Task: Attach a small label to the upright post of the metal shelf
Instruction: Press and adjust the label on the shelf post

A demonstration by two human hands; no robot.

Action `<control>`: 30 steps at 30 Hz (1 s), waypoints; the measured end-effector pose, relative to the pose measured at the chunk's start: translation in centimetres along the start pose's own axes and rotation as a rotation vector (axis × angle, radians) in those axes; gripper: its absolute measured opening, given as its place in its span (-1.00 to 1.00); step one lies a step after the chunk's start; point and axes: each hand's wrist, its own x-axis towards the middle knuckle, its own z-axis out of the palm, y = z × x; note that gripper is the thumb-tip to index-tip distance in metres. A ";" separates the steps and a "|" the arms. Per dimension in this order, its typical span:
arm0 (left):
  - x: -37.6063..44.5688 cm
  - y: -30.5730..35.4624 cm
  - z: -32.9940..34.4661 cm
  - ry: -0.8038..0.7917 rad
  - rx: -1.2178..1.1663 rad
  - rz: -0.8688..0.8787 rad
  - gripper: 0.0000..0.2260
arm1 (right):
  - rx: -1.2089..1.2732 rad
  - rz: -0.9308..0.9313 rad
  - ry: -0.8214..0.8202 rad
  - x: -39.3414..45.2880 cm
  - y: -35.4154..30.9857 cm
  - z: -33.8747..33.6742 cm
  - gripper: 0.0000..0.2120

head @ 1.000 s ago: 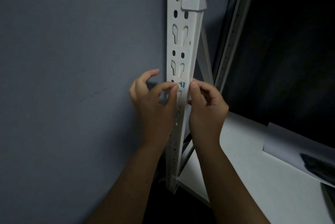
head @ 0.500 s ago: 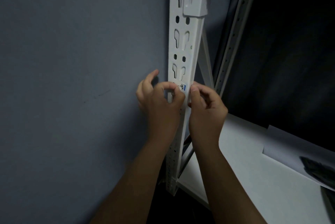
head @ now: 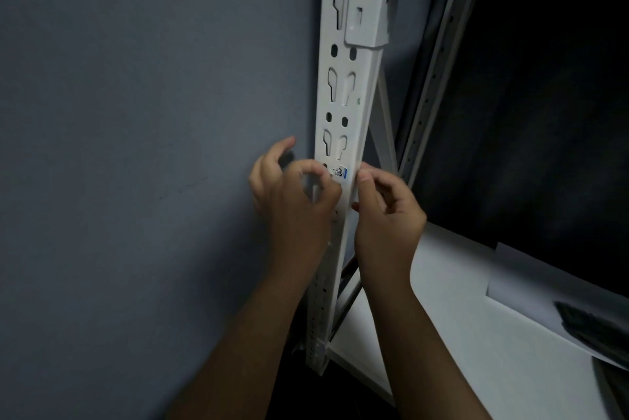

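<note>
My two hands meet at a white slotted upright post of a metal shelf, beside a grey-blue wall. A small label, white with a blue edge, sits on the post's front face just below a pair of keyhole slots. My left hand has curled fingers in a pinching grip at the label's left edge. My right hand grips the post's right edge, thumb beside the label. A white shelf board lies below right.
</note>
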 end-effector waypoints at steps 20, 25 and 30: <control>-0.2 1.1 -3.0 -0.298 -0.281 -0.053 -0.91 | -0.123 -0.108 -0.119 -1.2 -1.9 -0.5 -0.84; -0.3 1.2 -3.4 -0.307 -0.299 -0.048 -0.94 | -0.013 0.023 -0.209 -1.6 -2.6 -0.9 -0.85; -0.2 0.9 -3.4 -0.296 -0.298 -0.064 -0.95 | 0.028 0.067 -0.213 -1.8 -2.8 -0.8 -0.90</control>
